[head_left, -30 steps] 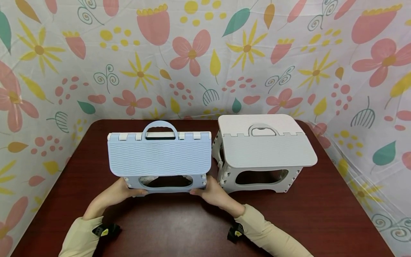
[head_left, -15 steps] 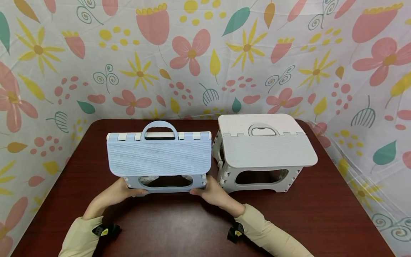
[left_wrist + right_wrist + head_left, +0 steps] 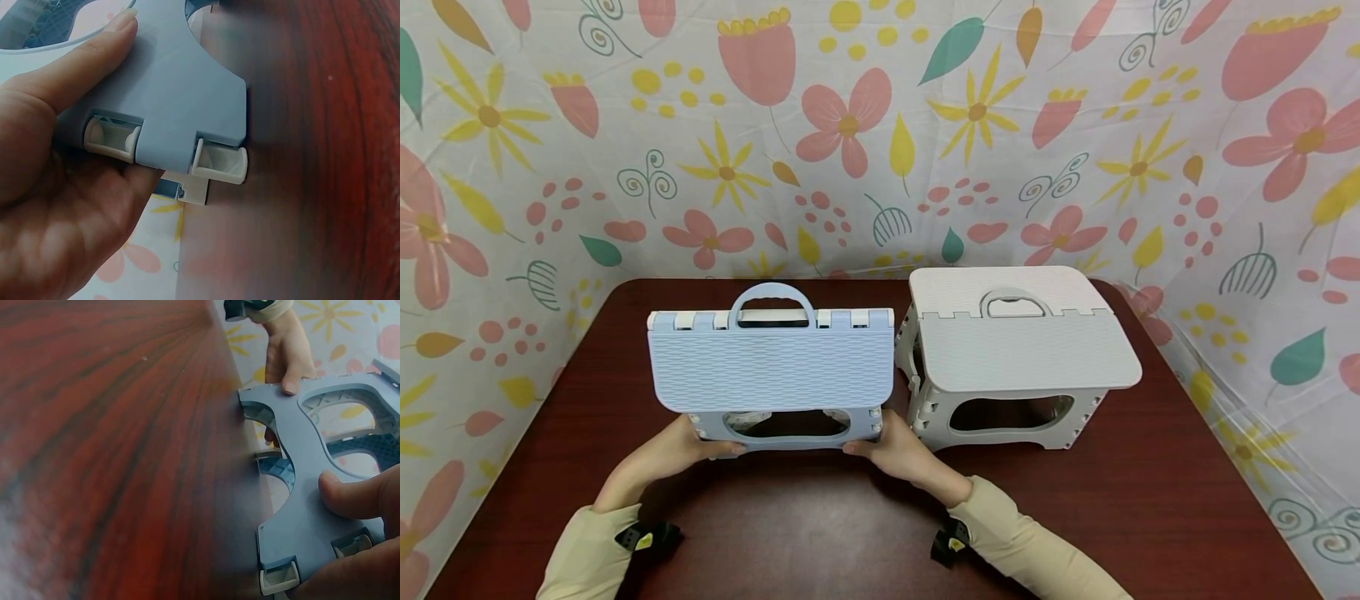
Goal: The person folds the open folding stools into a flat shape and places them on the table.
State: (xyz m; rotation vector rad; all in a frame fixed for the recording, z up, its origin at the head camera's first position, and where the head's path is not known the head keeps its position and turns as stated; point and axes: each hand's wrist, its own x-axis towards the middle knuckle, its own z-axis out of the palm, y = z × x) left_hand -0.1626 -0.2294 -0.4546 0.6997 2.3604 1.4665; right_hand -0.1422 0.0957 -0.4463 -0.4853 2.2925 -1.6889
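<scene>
A light blue folding step stool (image 3: 771, 367) stands left of the middle of the table, its front top panel sloping toward me and its carry handle (image 3: 773, 290) sticking up at the hinge line. My left hand (image 3: 672, 452) grips the left end of its front leg panel, thumb on the front face and fingers behind. At the opposite end my right hand (image 3: 901, 450) holds the same panel likewise. White hinge pieces (image 3: 112, 137) show beside the left fingers in the left wrist view. In the right wrist view, the thumb (image 3: 344, 494) presses the panel by its oval cutout.
A white folding stool (image 3: 1022, 354) with a flat, spread top stands close to the right of the blue one. Both are on a dark red-brown wooden table (image 3: 805, 533). Behind it hangs a flower-print cloth (image 3: 850, 192). Black wrist cameras (image 3: 655, 542) sit below both sleeves.
The blue stool's upper left edge has shifted very slightly to the left. Both hands keep their hold, and the white stool stays where it was.
</scene>
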